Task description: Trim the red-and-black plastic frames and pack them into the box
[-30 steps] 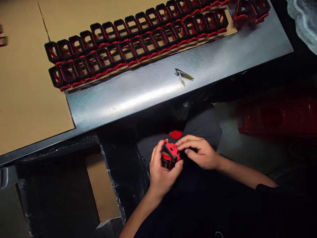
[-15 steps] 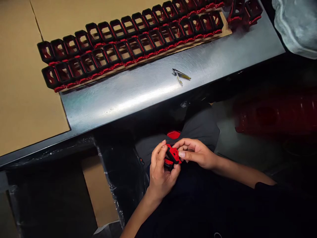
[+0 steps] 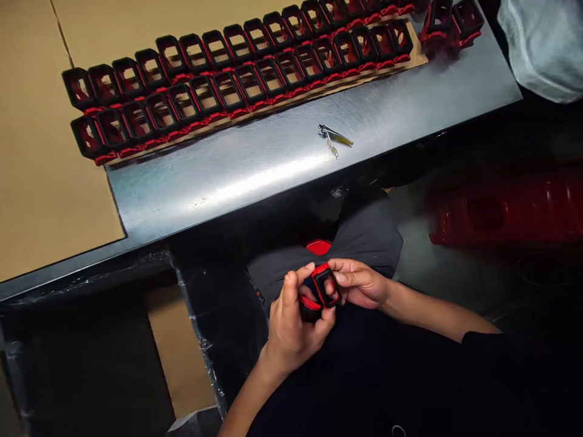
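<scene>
- A metal worktop (image 3: 255, 176) slants across the view, cardboard (image 3: 40, 182) covering its far left; two long rows of black-and-red frames (image 3: 228, 91) stand at 11 o'clock from the hands, small clippers (image 3: 339, 135) at 12.
- The held frame (image 3: 320, 297), black-rimmed with red sides, is over the grey trousers (image 3: 373, 233), just off centre towards 5 o'clock.
- The right hand (image 3: 364, 288) pinches its 3 o'clock edge between thumb and fingers; the left hand (image 3: 289, 321) curls around a red-and-black piece (image 3: 310, 303) at 8 o'clock (separate or joined, I cannot tell).
- It looks light and stiff, probably moulded plastic: a little slick, not very fragile. Best hold: opposite outer walls, sparing the thin rim.
- No brand or writing is readable; a tiny patch (image 3: 260, 297) beside the trousers is too small.
</scene>
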`<action>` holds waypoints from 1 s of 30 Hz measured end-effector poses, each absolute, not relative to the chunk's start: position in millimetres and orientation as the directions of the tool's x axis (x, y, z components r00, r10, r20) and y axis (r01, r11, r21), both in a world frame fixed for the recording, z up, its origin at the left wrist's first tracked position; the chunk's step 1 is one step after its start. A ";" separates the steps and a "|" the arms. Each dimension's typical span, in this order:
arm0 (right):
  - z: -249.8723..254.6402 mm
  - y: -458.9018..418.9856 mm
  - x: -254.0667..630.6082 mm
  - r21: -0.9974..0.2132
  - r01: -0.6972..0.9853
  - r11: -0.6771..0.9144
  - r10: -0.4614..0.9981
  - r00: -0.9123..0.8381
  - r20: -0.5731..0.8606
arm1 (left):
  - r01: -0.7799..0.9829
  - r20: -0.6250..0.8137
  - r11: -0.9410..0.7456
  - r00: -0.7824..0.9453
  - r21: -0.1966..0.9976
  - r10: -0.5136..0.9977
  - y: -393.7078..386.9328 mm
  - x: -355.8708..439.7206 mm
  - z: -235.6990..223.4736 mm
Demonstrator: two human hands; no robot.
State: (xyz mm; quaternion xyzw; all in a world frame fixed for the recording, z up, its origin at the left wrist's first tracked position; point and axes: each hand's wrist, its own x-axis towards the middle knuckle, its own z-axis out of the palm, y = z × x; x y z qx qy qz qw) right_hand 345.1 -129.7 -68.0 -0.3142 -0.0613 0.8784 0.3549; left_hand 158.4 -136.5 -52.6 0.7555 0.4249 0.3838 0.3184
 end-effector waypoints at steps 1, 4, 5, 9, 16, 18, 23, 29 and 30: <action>-68.1 -128.8 346.7 -0.384 -0.570 -0.726 0.683 -0.534 -0.499 | 0.406 0.338 -0.481 0.376 0.777 0.863 -134.6 156.1 -53.5; -65.6 -126.4 349.7 -0.530 -0.504 -0.683 0.731 -0.487 -0.479 | 0.418 0.409 -0.588 0.443 0.693 0.798 -129.9 150.7 -57.7; -63.7 -126.0 349.8 -0.566 -0.477 -0.672 0.739 -0.475 -0.477 | 0.422 0.419 -0.602 0.451 0.678 0.788 -129.2 150.1 -59.3; -52.2 -125.7 346.2 -0.655 -0.398 -0.642 0.761 -0.433 -0.483 | 0.444 0.407 -0.584 0.435 0.679 0.803 -130.0 153.5 -64.2; -31.9 -115.1 344.7 -0.764 -0.246 -0.596 0.788 -0.361 -0.499 | 0.349 0.165 -0.275 0.314 0.896 0.935 -132.7 157.9 -62.1; -29.6 -108.8 348.7 -0.803 -0.217 -0.555 0.823 -0.288 -0.491 | 0.233 0.079 -0.149 0.284 0.961 0.956 -133.5 156.5 -60.5; -27.6 -103.9 351.1 -0.761 -0.147 -0.631 0.754 -0.345 -0.559 | 0.065 0.010 -0.026 0.237 0.998 0.972 -136.6 154.3 -59.7; -25.7 -110.5 339.9 -0.730 -0.117 -0.674 0.699 -0.422 -0.578 | 0.089 0.024 -0.040 0.173 0.995 0.985 -143.7 156.7 -62.7; -25.3 -110.5 339.6 -0.731 -0.108 -0.674 0.699 -0.416 -0.582 | 0.108 0.041 -0.060 0.164 0.992 0.986 -144.6 157.0 -63.9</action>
